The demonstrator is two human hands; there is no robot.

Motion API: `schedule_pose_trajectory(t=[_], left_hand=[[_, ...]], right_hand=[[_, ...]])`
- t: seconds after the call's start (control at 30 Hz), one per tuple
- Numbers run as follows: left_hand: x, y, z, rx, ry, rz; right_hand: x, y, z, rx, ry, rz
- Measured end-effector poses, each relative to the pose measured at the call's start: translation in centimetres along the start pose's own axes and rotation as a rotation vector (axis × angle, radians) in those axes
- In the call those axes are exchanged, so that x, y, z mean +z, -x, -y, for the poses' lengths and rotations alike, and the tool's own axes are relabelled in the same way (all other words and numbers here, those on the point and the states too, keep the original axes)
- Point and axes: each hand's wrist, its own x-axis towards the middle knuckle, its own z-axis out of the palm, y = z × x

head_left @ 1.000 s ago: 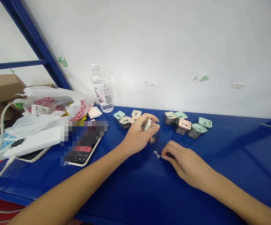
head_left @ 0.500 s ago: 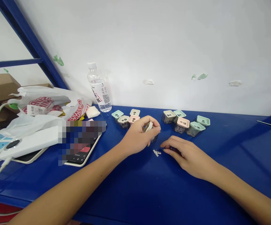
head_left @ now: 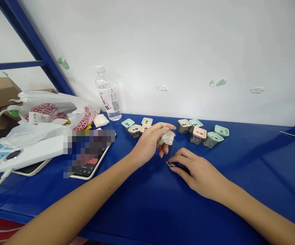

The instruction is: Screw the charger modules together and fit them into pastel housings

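Observation:
My left hand (head_left: 151,141) is closed around a cream pencil sharpener (head_left: 166,137), its pale underside turned toward me. A dark, see-through part of it shows below, near my fingertips. Low over the blue tabletop, my right hand (head_left: 197,170) pinches small metal blades (head_left: 171,164) between thumb and forefinger. A dark slim object lies under its curled fingers; its kind is mostly hidden. Behind my left hand stand several sharpeners, among them a mint one (head_left: 128,123) and a cream one (head_left: 134,129). Farther right is another group, with a pink one (head_left: 199,132) and a mint one (head_left: 214,136).
A water bottle (head_left: 109,97) stands against the white wall. Phones, one a lit phone (head_left: 86,170), a white power bank (head_left: 35,153) with a cable, and plastic bags (head_left: 60,105) crowd the left. A thin metal tool (head_left: 294,135) lies at the far right.
My left hand has turned the sharpener so its underside shows and its fingers have straightened somewhat. My right hand has moved slightly left onto the blades lying on the table.

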Motion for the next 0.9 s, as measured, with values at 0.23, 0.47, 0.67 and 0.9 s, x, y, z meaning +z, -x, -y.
schedule_pose_trajectory(t=[0.23, 0.47, 0.67, 0.9], left_hand=[[0.0, -0.1, 0.1, -0.027, -0.031, -0.021], [0.0, -0.2, 0.3, -0.027, -0.058, -0.007], [0.0, -0.1, 0.3, -0.024, -0.052, -0.008], [-0.1, -0.1, 0.7, -0.019, -0.011, 0.024]], right_hand=[[-0.1, 0.1, 0.4, -0.019, 0.019, 0.06], [-0.6, 0.3, 0.3, -0.07, 0.004, 0.078], [-0.7, 0.3, -0.5, -0.1, -0.025, 0.082], [-1.6, 0.3, -1.6, -0.088, -0.026, 0.022]])
